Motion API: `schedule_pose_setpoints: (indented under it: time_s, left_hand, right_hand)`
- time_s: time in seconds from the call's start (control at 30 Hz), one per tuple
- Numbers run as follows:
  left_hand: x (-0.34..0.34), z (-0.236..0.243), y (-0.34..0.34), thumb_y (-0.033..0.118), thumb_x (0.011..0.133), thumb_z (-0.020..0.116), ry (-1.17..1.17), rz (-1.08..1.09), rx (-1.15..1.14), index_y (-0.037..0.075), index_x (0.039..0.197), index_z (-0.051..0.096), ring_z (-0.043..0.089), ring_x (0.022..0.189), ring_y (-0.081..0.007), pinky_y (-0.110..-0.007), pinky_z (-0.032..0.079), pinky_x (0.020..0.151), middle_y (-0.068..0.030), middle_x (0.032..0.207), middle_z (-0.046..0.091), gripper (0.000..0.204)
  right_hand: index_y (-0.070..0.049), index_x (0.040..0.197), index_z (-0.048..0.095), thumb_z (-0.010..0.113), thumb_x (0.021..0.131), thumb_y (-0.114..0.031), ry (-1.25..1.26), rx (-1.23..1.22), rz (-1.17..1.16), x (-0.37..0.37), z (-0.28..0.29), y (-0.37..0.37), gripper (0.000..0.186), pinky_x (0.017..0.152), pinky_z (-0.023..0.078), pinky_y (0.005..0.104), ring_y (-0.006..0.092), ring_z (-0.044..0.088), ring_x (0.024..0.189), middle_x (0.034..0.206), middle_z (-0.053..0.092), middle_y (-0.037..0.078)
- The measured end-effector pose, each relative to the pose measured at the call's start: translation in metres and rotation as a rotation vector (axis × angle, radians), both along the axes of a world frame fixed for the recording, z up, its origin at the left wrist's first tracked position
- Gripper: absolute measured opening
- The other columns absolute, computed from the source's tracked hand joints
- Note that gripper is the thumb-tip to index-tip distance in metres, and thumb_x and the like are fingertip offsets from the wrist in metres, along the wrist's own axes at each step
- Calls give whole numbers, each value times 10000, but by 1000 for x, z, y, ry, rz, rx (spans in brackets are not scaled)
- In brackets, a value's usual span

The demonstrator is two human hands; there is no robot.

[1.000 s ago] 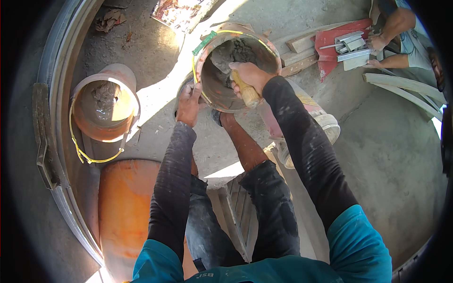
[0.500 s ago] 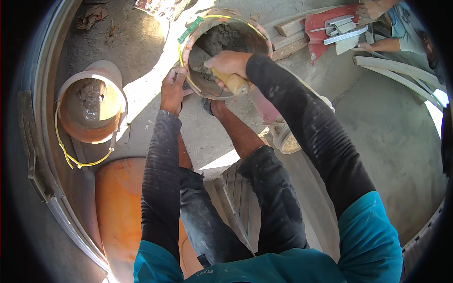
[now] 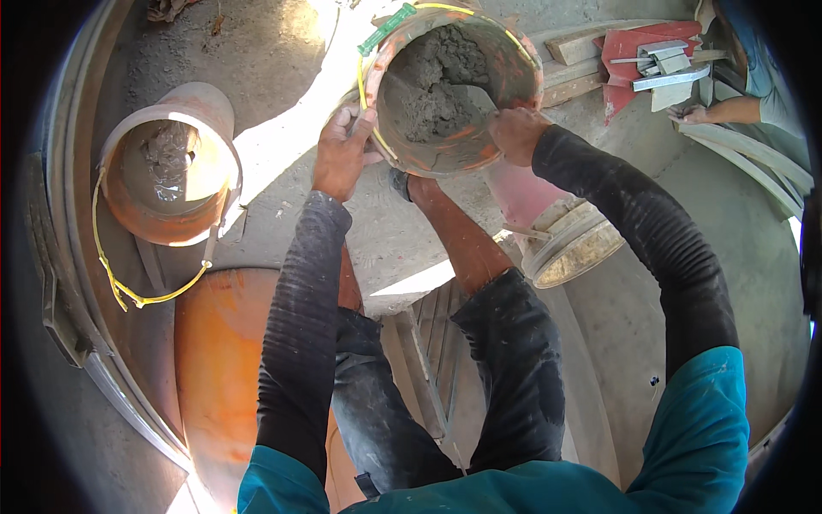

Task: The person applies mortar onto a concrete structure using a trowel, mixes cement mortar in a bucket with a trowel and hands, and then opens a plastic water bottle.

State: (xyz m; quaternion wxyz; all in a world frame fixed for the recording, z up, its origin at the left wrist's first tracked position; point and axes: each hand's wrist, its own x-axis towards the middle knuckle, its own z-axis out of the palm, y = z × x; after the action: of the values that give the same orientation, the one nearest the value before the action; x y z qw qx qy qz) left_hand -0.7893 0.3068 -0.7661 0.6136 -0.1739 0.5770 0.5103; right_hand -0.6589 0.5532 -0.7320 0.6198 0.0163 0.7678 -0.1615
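Looking down over both forearms, black sleeves w/ teal above. Left hand (image 3: 344, 154) is clamped on the rim of the orange bucket (image 3: 514, 77), grip closed round its near-left edge, right by the yellow wire handle (image 3: 364, 81). Right hand (image 3: 516, 133) sits at the bucket's near-right rim, fingers curled; it seems to hold a tool going into the bucket, but can't tell for sure (the blade end is buried in the mix). Bucket is up top centre, tilted toward the person, above the knees, w/ lumpy grey mortar (image 3: 441, 86) inside. To the left, well apart, a second orange bucket (image 3: 163, 214) on the concrete floor (image 3: 753, 283), some grey mix inside. Just right of the leg, a pale bucket (image 3: 569, 248) lying tilted. Top right, another person's hand (image 3: 689, 114) near a red tray (image 3: 625, 51).
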Motion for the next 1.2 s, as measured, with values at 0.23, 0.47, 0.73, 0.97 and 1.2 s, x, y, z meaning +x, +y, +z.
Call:
schedule_pose_setpoints:
  time_s: [0.23, 0.47, 0.73, 0.97, 1.2]
  left_hand:
    - [-2, -2, -16, 310, 980, 537, -36, 7, -41, 75, 1085, 511, 653, 927, -190, -355, 582, 740, -83, 1055, 604, 258]
    - [-5, 1, 8, 362, 983, 517, -60, -23, -36, 82, 1103, 492, 648, 966, -220, -403, 566, 800, -98, 1087, 605, 306]
    - [-10, 11, -9, 344, 981, 524, -54, -11, -104, 78, 1062, 522, 647, 960, -220, -421, 560, 815, -93, 1067, 620, 278]
    - [-3, 11, 2, 326, 979, 534, -114, 22, -92, 65, 1082, 525, 648, 928, -213, -427, 557, 813, -87, 1056, 622, 281]
    - [-6, 2, 3, 304, 972, 551, -116, 0, -11, 52, 1122, 536, 655, 881, -201, -417, 565, 776, -87, 1021, 633, 294]
  right_hand:
    - [50, 993, 565, 624, 805, -193, -102, -359, -1041, 1, -13, -64, 313, 581, 521, 391, 272, 645, 690, 863, 616, 159]
    - [39, 1107, 502, 500, 908, -198, -660, -1383, -2500, 58, -7, -29, 310, 402, 458, 265, 119, 514, 486, 773, 506, 67]
    - [-34, 1181, 470, 467, 976, -420, -264, -96, -1950, 21, 76, -53, 437, 432, 485, 309, 147, 530, 496, 712, 516, 69]
    - [-4, 913, 511, 482, 960, -360, -438, 112, -1532, 13, 0, -60, 360, 400, 457, 330, 182, 498, 421, 622, 508, 73]
    - [1, 1005, 552, 470, 961, -348, -446, -24, -1791, -4, 2, -27, 361, 501, 525, 412, 262, 649, 657, 798, 633, 128]
